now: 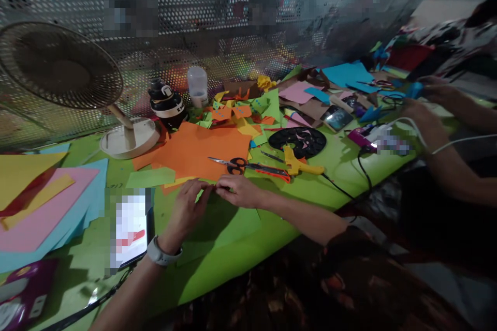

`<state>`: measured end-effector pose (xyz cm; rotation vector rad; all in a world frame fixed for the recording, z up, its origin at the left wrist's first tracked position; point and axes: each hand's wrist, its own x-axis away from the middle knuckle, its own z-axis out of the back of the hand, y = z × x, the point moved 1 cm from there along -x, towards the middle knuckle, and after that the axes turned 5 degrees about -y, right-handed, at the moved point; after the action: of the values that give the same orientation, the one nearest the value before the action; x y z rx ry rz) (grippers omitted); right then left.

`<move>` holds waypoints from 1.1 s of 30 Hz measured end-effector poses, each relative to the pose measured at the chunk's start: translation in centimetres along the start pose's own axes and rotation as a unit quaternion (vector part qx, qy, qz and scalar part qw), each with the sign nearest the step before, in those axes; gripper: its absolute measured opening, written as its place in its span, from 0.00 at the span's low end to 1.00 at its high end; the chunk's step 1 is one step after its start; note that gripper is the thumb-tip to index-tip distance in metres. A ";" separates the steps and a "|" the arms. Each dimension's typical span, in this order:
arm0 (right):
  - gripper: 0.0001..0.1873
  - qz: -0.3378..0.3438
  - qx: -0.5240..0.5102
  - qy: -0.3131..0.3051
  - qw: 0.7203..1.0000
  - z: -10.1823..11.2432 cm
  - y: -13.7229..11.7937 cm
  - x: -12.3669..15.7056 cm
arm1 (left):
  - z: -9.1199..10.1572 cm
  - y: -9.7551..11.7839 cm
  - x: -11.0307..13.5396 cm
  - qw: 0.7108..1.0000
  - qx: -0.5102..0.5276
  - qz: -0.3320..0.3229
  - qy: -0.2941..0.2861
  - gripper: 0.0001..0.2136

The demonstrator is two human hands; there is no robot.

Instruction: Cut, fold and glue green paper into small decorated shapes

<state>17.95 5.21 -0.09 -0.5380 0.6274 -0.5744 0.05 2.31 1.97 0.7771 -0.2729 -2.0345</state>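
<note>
where left grip [191, 207] and right grip [239, 191] meet, a tiny piece [213, 187] pinched between — scissors [229, 164] just beyond

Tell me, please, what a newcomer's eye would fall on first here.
Probably the large orange paper mid-table, with black-handled scissors at its near right edge. A round fan stands at the back left, and a yellow glue gun lies to the right of the scissors.

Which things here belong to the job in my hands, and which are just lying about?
Likely the job's, being near the left hand and right hand:
orange paper
scissors
yellow glue gun

Probably just lying about, set farther back:
fan
black bottle
clear bottle
</note>
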 end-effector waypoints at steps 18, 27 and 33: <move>0.09 -0.143 -0.072 0.099 0.982 1.1 3.0 -0.3 | 1.5 -6.4 1.6 0.995 0.051 0.037 -0.081 0.11; 0.08 -0.221 -0.202 0.286 0.910 4.0 5.1 -0.6 | 3.3 -4.6 1.9 0.985 -0.112 0.130 0.016 0.15; 0.06 -0.251 -0.327 0.358 0.838 6.0 6.0 -0.5 | 3.5 -4.1 2.2 0.953 0.010 0.269 -0.140 0.19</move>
<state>23.61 11.52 0.55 -1.1732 1.4448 -1.0877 -5.80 2.47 1.87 0.3646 -0.5984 -1.6138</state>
